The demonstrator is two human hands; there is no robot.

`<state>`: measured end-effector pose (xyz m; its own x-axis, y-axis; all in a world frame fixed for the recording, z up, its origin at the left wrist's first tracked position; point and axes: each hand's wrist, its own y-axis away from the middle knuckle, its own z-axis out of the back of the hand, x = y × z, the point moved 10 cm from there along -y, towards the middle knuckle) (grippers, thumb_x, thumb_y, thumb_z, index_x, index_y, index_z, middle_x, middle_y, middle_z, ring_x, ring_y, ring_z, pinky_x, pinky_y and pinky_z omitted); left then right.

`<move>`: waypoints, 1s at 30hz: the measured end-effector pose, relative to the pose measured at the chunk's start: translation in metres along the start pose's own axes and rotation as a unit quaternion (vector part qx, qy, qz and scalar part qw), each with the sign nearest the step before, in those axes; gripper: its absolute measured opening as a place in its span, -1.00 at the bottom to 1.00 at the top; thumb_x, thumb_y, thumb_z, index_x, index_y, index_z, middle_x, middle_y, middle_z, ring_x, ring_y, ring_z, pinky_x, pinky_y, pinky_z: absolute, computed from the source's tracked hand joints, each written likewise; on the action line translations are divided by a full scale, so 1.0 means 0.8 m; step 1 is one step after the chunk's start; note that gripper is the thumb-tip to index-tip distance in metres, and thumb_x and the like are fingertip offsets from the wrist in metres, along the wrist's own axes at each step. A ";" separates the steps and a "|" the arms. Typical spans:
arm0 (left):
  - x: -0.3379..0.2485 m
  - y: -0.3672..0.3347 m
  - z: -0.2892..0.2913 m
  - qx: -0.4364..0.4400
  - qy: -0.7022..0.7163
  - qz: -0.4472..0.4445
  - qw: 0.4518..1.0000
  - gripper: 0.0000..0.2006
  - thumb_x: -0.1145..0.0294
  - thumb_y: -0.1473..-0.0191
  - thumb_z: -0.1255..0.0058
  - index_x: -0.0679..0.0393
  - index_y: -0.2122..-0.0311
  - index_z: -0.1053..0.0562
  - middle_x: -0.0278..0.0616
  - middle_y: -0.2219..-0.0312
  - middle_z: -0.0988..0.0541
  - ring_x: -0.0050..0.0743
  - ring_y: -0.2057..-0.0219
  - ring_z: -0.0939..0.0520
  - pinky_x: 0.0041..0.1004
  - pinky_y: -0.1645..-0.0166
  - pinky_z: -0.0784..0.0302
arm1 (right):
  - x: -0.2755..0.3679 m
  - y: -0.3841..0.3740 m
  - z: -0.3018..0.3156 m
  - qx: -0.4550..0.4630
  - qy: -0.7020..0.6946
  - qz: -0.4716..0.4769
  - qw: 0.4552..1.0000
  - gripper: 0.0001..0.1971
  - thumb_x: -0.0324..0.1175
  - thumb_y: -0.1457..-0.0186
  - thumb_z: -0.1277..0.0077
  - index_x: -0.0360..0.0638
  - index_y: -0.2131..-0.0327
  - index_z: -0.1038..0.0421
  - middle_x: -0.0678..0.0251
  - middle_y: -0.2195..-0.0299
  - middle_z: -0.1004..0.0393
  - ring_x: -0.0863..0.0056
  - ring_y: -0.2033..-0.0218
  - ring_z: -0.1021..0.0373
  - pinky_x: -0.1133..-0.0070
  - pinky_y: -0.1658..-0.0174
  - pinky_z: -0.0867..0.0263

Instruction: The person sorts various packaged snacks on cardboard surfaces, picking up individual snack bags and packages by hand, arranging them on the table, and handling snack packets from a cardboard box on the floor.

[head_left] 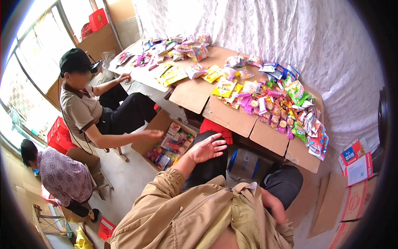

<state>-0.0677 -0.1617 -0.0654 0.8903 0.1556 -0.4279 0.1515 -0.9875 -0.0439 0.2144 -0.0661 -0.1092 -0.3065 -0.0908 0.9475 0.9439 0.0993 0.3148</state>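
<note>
My left hand (207,148) hangs in the air over my left knee, palm turned up and fingers spread, with nothing in it. Just left of it stands an open cardboard box (150,132) filled with mixed snack packets (166,150). My right hand (271,201) is by my waist at the edge of my tan jacket (166,207); its fingers are hidden by the cloth. In front of my knees, many snack packets lie spread over a table covered with flattened cardboard (232,116). Small wrapped snacks (275,112) and a green packet (296,92) lie toward its right.
At the left a seated co-worker in a black cap (78,60) stretches one hand (151,135) over the box. Another person (64,174) bends down behind. Under the table is a wrapped grey-blue pack (243,164). Flattened cartons (327,203) lean at the right, beside a white curtain (269,29).
</note>
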 end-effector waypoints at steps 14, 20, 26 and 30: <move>-0.008 0.017 0.002 0.043 0.005 -0.048 0.998 -0.42 0.09 -0.24 -0.01 -0.01 -0.30 -0.19 -0.13 -0.13 -0.42 -0.17 -0.18 -0.43 -0.14 -0.23 -0.36 | 0.056 -0.035 -0.023 0.020 0.034 -0.011 0.999 -0.65 -0.23 -0.25 -0.01 -0.18 -0.03 -0.45 0.48 0.02 -0.47 0.67 0.05 -0.36 0.56 -0.07 -0.29; -0.011 0.021 0.010 0.040 0.012 -0.059 0.997 -0.47 0.11 -0.27 0.03 0.00 -0.28 -0.21 -0.13 -0.11 -0.44 -0.17 -0.16 -0.45 -0.16 -0.21 -0.40 | 0.082 -0.066 -0.044 0.045 0.054 -0.023 0.997 -0.66 -0.22 -0.26 0.01 -0.18 -0.03 -0.45 0.47 0.03 -0.47 0.66 0.05 -0.35 0.56 -0.08 -0.29; 0.002 0.014 0.011 0.050 0.024 -0.058 0.997 -0.53 0.13 -0.30 0.07 0.01 -0.25 -0.23 -0.14 -0.05 -0.49 -0.18 -0.11 -0.50 -0.19 -0.18 -0.43 | 0.107 -0.089 -0.060 0.043 0.066 -0.030 0.996 -0.66 -0.22 -0.27 0.03 -0.17 -0.03 -0.45 0.46 0.03 -0.47 0.65 0.05 -0.35 0.56 -0.08 -0.28; 0.005 0.009 0.007 0.058 0.015 -0.055 0.997 -0.51 0.14 -0.30 0.05 0.02 -0.26 -0.20 -0.13 -0.03 -0.50 -0.17 -0.10 -0.51 -0.20 -0.15 -0.46 | 0.121 -0.102 -0.071 0.033 0.072 -0.039 0.996 -0.66 -0.21 -0.28 0.05 -0.17 -0.03 -0.45 0.45 0.03 -0.47 0.64 0.05 -0.35 0.56 -0.08 -0.28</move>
<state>-0.0652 -0.1683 -0.0724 0.8836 0.2624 -0.3878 0.2004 -0.9605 -0.1931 0.1144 -0.1392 -0.0459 -0.3523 -0.2422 0.9040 0.9068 0.1507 0.3938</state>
